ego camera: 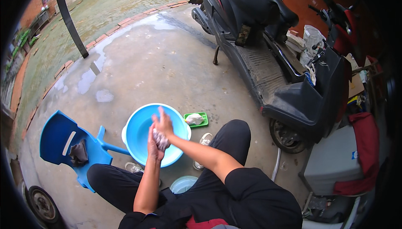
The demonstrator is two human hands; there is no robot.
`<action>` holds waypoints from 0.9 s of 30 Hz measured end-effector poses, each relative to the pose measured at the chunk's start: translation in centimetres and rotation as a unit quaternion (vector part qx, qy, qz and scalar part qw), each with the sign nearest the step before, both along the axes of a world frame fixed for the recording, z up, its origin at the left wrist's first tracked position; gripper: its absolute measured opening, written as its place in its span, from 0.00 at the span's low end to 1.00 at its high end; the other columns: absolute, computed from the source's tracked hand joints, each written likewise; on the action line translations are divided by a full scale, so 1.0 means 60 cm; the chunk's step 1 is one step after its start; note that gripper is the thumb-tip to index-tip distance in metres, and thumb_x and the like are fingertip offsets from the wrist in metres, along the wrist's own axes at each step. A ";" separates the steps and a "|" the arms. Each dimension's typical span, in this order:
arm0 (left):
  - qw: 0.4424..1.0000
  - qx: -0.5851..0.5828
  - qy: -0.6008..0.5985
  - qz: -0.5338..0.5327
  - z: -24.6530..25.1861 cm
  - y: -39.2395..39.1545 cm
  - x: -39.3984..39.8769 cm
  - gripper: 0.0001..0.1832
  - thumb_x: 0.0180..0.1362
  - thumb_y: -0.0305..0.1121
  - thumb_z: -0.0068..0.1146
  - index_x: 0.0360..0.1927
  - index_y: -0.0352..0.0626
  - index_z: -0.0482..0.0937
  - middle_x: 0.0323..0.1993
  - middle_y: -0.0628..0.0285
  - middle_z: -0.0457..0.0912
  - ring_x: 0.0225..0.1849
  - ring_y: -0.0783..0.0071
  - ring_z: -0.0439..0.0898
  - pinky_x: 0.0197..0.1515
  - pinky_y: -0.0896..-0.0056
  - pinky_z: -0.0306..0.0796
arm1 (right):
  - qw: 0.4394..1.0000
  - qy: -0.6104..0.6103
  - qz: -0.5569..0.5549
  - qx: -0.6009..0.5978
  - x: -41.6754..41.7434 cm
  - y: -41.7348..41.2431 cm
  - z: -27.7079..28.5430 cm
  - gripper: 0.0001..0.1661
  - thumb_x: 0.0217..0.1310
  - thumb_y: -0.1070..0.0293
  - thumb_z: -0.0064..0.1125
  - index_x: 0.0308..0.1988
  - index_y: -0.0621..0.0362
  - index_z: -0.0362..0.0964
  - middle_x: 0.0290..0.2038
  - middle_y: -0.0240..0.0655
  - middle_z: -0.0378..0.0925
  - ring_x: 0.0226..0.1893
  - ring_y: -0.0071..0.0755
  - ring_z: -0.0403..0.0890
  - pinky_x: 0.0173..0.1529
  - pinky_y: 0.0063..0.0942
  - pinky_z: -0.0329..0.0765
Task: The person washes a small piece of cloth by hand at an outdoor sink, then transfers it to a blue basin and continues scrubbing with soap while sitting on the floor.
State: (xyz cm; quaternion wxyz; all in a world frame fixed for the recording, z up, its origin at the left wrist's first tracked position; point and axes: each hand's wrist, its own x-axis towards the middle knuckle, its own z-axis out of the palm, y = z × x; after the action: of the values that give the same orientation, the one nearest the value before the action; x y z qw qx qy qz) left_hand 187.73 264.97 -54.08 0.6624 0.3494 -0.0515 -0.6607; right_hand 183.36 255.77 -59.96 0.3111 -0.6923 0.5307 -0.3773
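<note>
My left hand [155,146] holds a wet, bunched, greyish-purple cloth [160,139] over the near part of a blue plastic basin [143,119] with a pale rim. Against the cloth and the left hand lies my right hand [164,124], blurred, its fingers raised and apart. The basin stands on the concrete floor between my feet. Just right of it sits a small green tray [205,123] bearing a whitish bundle [194,119]. Part of a pale blue-green bowl [183,185] shows between my legs.
A blue plastic chair [58,135] with a dark cloth [79,153] stands at the left. A black scooter [260,69] fills the upper right. A grey box [333,163] with a dark red cloth [366,153] is at the right, and a metal post [70,18] rises upper left.
</note>
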 end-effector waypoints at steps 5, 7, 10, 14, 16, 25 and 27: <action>0.988 -0.097 0.103 0.070 -0.088 0.013 0.097 0.31 0.57 0.64 0.34 0.54 0.53 0.66 0.45 0.60 0.73 0.47 0.57 0.72 0.45 0.52 0.69 | 0.988 -0.019 0.136 -0.072 0.051 0.139 0.064 0.22 0.55 0.61 0.51 0.50 0.54 0.69 0.49 0.47 0.71 0.52 0.50 0.70 0.55 0.40 0.65; 0.990 -0.040 0.111 0.075 -0.084 0.015 0.079 0.30 0.58 0.63 0.34 0.54 0.53 0.66 0.47 0.60 0.73 0.48 0.55 0.71 0.47 0.50 0.68 | 0.986 -0.088 0.131 -0.049 0.044 0.114 0.039 0.21 0.55 0.61 0.52 0.49 0.55 0.70 0.50 0.47 0.71 0.52 0.51 0.70 0.55 0.40 0.66; 0.991 -0.074 0.097 -0.051 -0.106 0.002 0.068 0.23 0.64 0.50 0.34 0.58 0.52 0.64 0.50 0.66 0.73 0.51 0.67 0.72 0.51 0.63 0.68 | 0.987 -0.132 0.083 -0.042 0.043 0.060 0.039 0.19 0.56 0.59 0.52 0.45 0.56 0.73 0.50 0.48 0.70 0.52 0.51 0.69 0.55 0.39 0.67; 0.994 -0.030 0.105 0.010 -0.051 -0.002 0.007 0.22 0.65 0.48 0.33 0.57 0.49 0.66 0.52 0.64 0.72 0.53 0.67 0.71 0.55 0.64 0.65 | 0.999 -0.027 0.032 0.024 0.013 0.044 0.046 0.17 0.56 0.59 0.50 0.42 0.55 0.74 0.50 0.46 0.71 0.51 0.51 0.69 0.55 0.41 0.66; 0.993 -0.040 0.103 0.037 -0.055 -0.005 0.035 0.21 0.64 0.52 0.33 0.51 0.51 0.69 0.48 0.65 0.73 0.49 0.66 0.72 0.53 0.60 0.65 | 0.983 -0.066 0.091 0.147 0.020 0.073 0.065 0.18 0.56 0.56 0.49 0.41 0.55 0.75 0.48 0.44 0.72 0.51 0.47 0.70 0.53 0.40 0.66; 0.996 -0.047 0.069 0.013 -0.096 0.010 0.061 0.23 0.61 0.51 0.38 0.56 0.57 0.65 0.48 0.65 0.71 0.47 0.61 0.71 0.50 0.45 0.65 | 0.987 -0.120 0.108 -0.014 0.035 0.077 0.067 0.22 0.50 0.64 0.55 0.46 0.59 0.66 0.43 0.44 0.73 0.46 0.51 0.70 0.51 0.38 0.68; 0.997 0.016 0.076 0.024 -0.036 0.004 0.042 0.20 0.63 0.40 0.35 0.54 0.42 0.68 0.51 0.63 0.72 0.49 0.71 0.72 0.59 0.63 0.60 | 0.988 -0.137 0.065 0.016 0.023 0.033 0.056 0.18 0.52 0.64 0.52 0.44 0.57 0.68 0.42 0.45 0.74 0.44 0.51 0.72 0.49 0.39 0.69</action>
State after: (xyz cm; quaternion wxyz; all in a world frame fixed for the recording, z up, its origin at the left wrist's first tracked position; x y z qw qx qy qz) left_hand 190.28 265.22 -56.22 0.6740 0.3103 0.0180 -0.6702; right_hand 184.72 257.72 -56.62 0.4156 -0.6618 0.4430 -0.4394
